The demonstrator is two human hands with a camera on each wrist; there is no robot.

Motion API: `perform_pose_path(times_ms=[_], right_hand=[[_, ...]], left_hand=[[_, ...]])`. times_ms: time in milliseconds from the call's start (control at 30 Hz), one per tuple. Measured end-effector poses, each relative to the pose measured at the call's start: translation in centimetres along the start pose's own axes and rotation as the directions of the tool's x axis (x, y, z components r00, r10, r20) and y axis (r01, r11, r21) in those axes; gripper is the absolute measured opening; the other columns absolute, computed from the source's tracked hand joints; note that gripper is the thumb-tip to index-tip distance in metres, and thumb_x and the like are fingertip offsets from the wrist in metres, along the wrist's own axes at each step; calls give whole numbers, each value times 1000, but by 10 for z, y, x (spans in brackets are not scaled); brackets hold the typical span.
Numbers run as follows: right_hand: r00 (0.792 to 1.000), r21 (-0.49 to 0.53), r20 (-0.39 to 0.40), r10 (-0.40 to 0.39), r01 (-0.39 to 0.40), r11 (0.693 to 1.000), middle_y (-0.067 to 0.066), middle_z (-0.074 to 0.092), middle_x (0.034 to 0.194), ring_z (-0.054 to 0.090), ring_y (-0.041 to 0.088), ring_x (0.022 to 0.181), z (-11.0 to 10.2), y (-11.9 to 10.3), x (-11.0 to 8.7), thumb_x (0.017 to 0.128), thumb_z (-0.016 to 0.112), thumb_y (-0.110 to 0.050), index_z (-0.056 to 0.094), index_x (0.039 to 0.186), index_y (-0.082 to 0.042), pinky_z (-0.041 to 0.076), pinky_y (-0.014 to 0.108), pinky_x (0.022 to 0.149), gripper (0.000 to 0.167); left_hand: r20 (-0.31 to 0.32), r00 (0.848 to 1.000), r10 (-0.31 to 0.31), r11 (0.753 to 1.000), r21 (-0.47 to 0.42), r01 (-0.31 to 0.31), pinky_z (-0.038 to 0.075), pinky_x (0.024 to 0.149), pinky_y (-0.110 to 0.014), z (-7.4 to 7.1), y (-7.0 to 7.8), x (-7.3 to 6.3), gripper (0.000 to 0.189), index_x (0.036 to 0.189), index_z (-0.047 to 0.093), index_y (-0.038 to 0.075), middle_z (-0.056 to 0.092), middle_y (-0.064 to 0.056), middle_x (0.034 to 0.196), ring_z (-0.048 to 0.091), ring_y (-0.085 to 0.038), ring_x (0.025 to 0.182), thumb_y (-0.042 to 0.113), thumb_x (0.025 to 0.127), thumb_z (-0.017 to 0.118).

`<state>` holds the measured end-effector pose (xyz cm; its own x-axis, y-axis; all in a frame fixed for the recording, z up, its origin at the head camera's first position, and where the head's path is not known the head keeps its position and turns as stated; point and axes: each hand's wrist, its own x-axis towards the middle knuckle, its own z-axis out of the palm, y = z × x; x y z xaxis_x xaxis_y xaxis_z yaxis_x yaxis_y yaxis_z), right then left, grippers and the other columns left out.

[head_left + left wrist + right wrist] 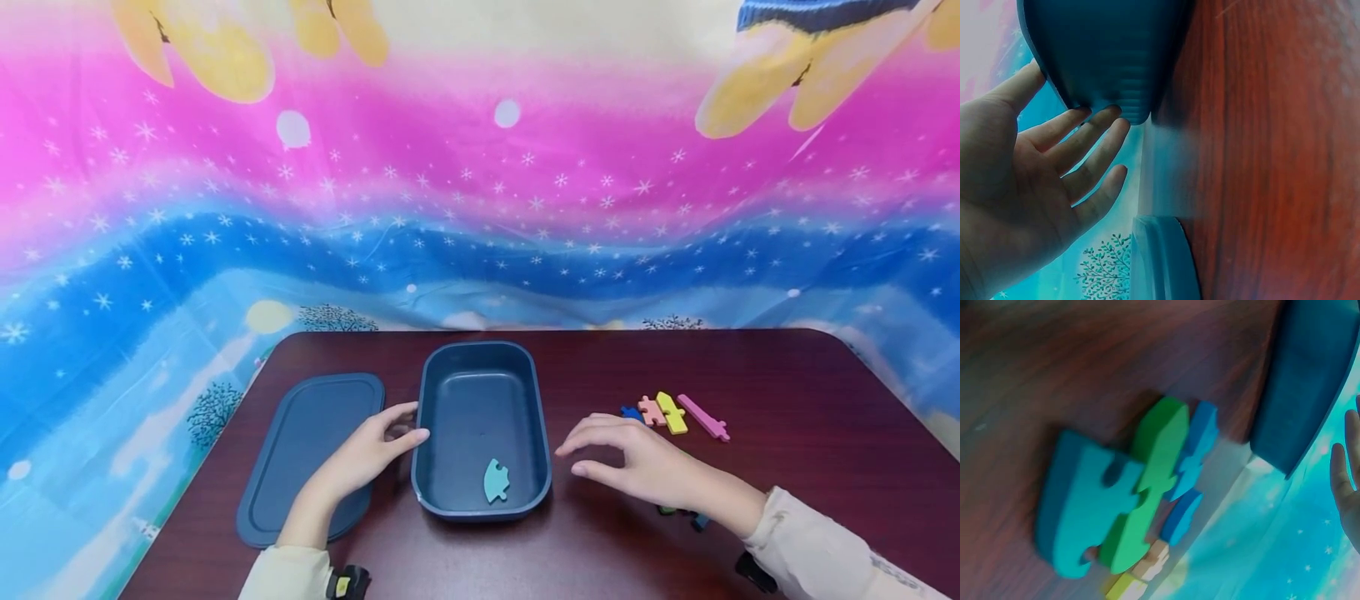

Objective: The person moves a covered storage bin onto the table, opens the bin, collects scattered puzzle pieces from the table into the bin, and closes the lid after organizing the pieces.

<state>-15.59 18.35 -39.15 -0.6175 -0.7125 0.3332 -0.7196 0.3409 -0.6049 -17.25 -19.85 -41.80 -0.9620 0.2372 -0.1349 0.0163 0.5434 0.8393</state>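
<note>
The left hand (pixel 363 454), fingers loosely spread, touches the left side of a blue-grey box (pixel 468 417), which stands close to the far edge of the table (pixel 817 400). A teal puzzle piece (pixel 496 482) lies inside, by the box's near right corner. The right hand (pixel 630 454), holding nothing, hovers just right of the box. The lid (pixel 311 450) lies flat near the table's left edge.

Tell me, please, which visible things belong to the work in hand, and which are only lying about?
Likely in the job:
box, touched by the left hand
teal puzzle piece inside it
loose puzzle pieces on the table

Likely just lying about:
lid beside the box, perhaps for later
patterned cloth behind
</note>
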Motion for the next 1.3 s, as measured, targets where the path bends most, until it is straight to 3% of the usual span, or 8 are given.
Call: perform_pose_path(times_ms=[200,400,700,1133,1300], right_hand=[[1000,-18,-15,23,-23,1000,-11,65,109,61,13,100,-5,3,-11,96,67,-17,69,118,-27,54,35,81,24],[998,-30,-21,62,-63,998,-13,65,110,62,13,100,-10,9,-23,95,69,-17,69,118,-28,49,29,88,26],[995,-40,-2,105,-105,994,-12,65,111,61,10,101,-14,17,-40,94,70,-21,69,117,-28,55,30,80,24],[980,-13,14,197,-197,980,-6,68,111,61,8,101,-22,26,-62,94,70,-21,71,116,-17,54,28,78,22],[980,-17,-15,199,-199,980,-5,68,109,61,10,98,-24,36,-71,91,73,-19,71,116,-16,55,27,76,25]], left_hand=[[-3,1000,-6,1000,-2,6,45,101,-50,1,-1,1,63,148,45,6,58,-12,134,57,-28,119,38,97,65],[-5,1000,-12,1000,4,12,44,101,-51,1,-2,1,64,148,45,6,57,-13,135,57,-29,119,38,97,65],[-1,1000,-11,1000,5,11,45,101,-51,1,-2,1,63,148,45,6,56,-13,136,57,-29,120,39,97,64],[-1,1000,-6,1000,0,6,45,100,-51,2,-4,3,64,148,45,7,56,-13,136,57,-30,119,40,96,65],[-2,1000,-3,1000,-4,3,45,100,-51,1,-4,3,65,148,45,8,56,-12,136,57,-30,120,40,96,65]])
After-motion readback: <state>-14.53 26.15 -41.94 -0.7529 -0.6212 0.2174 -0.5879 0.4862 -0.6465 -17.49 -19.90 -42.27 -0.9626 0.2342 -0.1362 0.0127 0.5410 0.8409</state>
